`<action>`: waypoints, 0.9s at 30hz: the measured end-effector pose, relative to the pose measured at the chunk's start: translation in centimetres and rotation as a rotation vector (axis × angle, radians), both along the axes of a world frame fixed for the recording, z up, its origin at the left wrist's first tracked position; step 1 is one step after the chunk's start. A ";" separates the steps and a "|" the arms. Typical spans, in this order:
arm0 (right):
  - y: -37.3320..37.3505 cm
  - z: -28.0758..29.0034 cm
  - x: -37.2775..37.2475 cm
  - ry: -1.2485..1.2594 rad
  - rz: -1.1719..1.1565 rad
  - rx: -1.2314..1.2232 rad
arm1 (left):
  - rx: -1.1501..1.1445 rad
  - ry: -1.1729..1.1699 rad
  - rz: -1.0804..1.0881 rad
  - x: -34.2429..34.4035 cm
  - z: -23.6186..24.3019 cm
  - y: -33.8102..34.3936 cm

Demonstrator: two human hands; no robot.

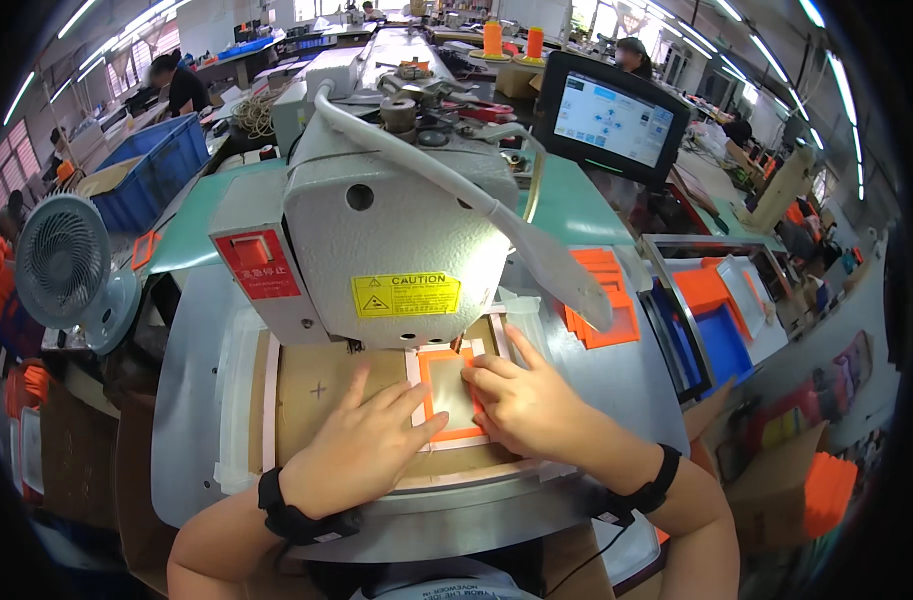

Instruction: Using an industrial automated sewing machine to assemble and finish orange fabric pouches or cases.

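Observation:
A flat rectangular piece [450, 438] with an orange border and a pale, see-through middle lies on a brown board [316, 420]. Whitish strips edge its place on the board, under a grey sewing machine head [396, 230]. My left hand [361, 445] rests palm down with its fingers spread; its thumb touches the piece's left border near the lower corner. On the opposite side, my right hand [526, 400] has its index finger stretched forward. Its other fingers bend onto the right border, pressing there rather than visibly gripping. The machine's needle area is mostly hidden behind the head.
A stack of orange-bordered pieces [606, 300] lies right of the machine head. Beyond it are a framed tray [716, 350] holding more pieces and a lit screen [616, 115]. To the left stand a fan [66, 260] and a blue crate [156, 170]. A grey lamp arm [536, 245] overhangs the work.

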State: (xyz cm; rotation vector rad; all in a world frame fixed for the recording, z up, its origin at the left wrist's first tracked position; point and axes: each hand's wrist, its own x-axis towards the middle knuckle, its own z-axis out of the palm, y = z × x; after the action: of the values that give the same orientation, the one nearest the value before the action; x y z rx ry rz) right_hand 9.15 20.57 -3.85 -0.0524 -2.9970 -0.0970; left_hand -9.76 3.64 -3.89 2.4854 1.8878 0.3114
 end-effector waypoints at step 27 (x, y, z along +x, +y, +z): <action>-5.8 -18.5 46.0 0.725 -1.587 -0.539 | -0.183 -0.279 -0.064 0.9 1.8 -0.8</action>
State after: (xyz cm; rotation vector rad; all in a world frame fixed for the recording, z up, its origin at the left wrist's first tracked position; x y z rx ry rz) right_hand 55.11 14.81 -22.38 -1.8907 -1.5233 0.4431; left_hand -8.91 2.80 -2.07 2.2444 1.6460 0.4375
